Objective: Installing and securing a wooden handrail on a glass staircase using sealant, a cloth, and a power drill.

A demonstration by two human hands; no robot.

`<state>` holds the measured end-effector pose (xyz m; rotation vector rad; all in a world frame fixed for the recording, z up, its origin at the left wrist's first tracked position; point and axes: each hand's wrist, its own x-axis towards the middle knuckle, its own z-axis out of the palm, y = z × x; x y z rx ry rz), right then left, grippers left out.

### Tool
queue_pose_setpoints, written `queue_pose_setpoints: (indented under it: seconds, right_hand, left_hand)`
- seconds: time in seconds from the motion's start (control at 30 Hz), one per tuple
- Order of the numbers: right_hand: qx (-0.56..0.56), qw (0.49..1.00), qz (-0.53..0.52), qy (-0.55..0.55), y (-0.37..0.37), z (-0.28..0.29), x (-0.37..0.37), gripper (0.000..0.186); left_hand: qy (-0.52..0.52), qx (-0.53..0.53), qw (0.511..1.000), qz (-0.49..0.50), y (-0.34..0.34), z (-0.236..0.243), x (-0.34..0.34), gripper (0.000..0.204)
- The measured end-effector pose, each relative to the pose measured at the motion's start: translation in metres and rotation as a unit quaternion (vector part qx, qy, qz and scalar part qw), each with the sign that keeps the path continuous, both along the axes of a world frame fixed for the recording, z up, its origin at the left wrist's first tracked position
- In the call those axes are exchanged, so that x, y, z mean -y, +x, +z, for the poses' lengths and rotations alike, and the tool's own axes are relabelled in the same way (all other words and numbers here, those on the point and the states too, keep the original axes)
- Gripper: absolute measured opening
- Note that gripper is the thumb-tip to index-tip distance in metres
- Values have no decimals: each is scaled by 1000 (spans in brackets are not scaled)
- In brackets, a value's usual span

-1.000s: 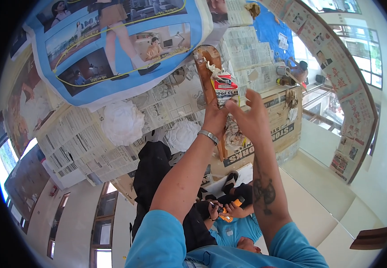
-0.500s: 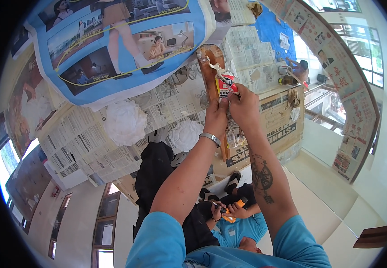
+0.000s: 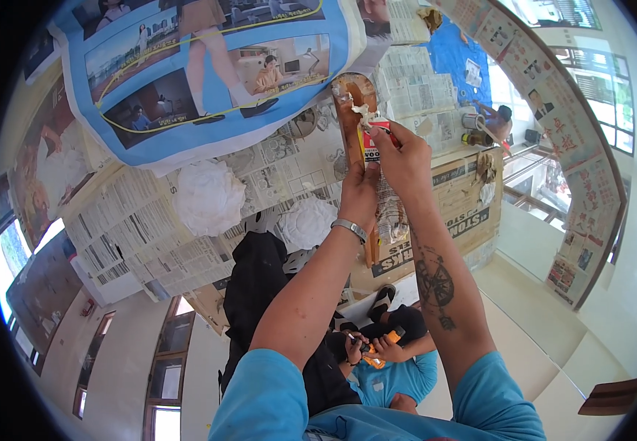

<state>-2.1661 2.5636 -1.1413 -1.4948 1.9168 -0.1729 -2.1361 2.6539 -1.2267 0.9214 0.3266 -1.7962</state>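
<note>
My left hand (image 3: 360, 192) is closed round the lower end of a small red and white packet (image 3: 371, 151), thumb on its front. The fingers of my right hand (image 3: 405, 156) are closed on the packet's upper right side and cover much of it. Cream-coloured paste (image 3: 363, 112) shows in ragged lumps at its top; I cannot tell whether it is on the packet or the wood. Right behind lies a long brown wooden piece (image 3: 346, 110) with a rounded end, partly hidden by my hands.
Newspaper (image 3: 267, 170) covers the work surface. Two white crumpled cloth-like bundles (image 3: 210, 198) lie on the left, below a blue printed banner (image 3: 260, 131). Flattened cardboard (image 3: 451, 213) is on the right. A person in blue (image 3: 396, 378) holds an orange and black tool close by; another person (image 3: 496, 121) is farther right.
My right hand has shifted up along the packet, so its fingers now hide more of the red label. My left hand keeps its hold. The whole view has shifted slightly.
</note>
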Motion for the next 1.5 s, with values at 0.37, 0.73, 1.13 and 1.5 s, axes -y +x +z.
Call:
queue_pose_setpoints:
  seconds: [0.37,0.73,1.13,1.5]
  right_hand:
    - [12,992,50,-115,-5,-24,-7,24]
    - [16,991,35,-128,0,-34,4,17]
    - [20,988,29,-150,-9,-45,3,17]
    - [-20,999,30,-12,-28,-6,-15,54]
  left_hand:
    - [17,31,999,-30,-1,-2,2,16]
    - [62,107,990,-63,6,6,15,20]
    - [69,179,981,-34,-8,-3,13,27]
    - [72,77,994,-29,-16,-8,18,21]
